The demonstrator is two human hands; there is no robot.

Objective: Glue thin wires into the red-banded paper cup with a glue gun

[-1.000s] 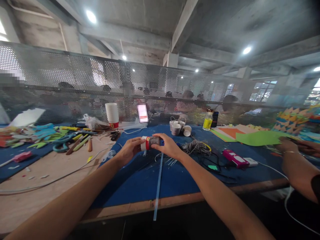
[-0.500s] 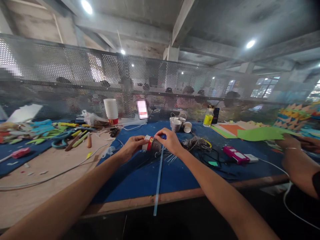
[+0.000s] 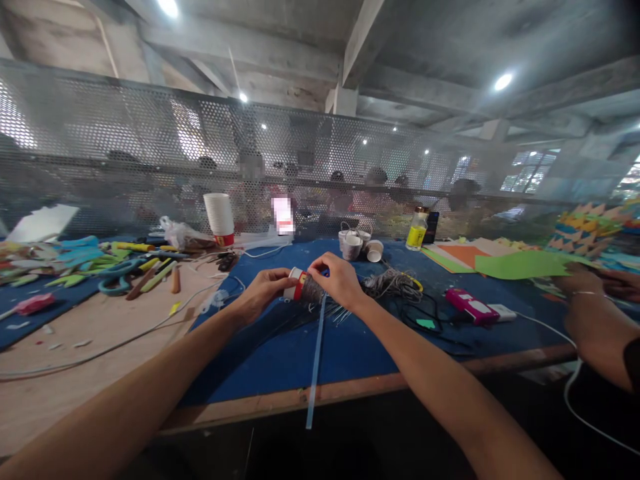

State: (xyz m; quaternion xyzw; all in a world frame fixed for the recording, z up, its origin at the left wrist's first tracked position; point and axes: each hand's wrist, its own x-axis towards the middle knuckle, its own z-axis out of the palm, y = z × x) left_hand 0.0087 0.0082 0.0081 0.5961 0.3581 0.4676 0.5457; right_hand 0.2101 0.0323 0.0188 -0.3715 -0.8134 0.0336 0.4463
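My left hand (image 3: 265, 291) is closed on a paper cup (image 3: 295, 283), white with a red band and tilted on its side. Grey cord (image 3: 314, 291) is wound around the cup's right part. At that wound part my right hand (image 3: 336, 277) has thumb and forefinger pinched on the cord. Something small and blue (image 3: 326, 272) shows under the right fingers; its kind is hidden. A long translucent stick, like a glue stick (image 3: 316, 363), runs from below the right hand past the table's front edge. A tangle of loose grey cord (image 3: 395, 285) lies just right of my hand.
Behind my hands stand small cord-covered cups (image 3: 353, 248). A stack of paper cups (image 3: 219, 217), scissors (image 3: 120, 275) and craft knives are left. A yellow bottle (image 3: 416, 230), a magenta box (image 3: 470, 307) and green paper (image 3: 523, 265) are right, beside another person's hands (image 3: 583, 293).
The right fingers have shifted slightly up and left along the cup, uncovering more wound cord. The left hand keeps its hold on the cup. The view has tipped slightly.
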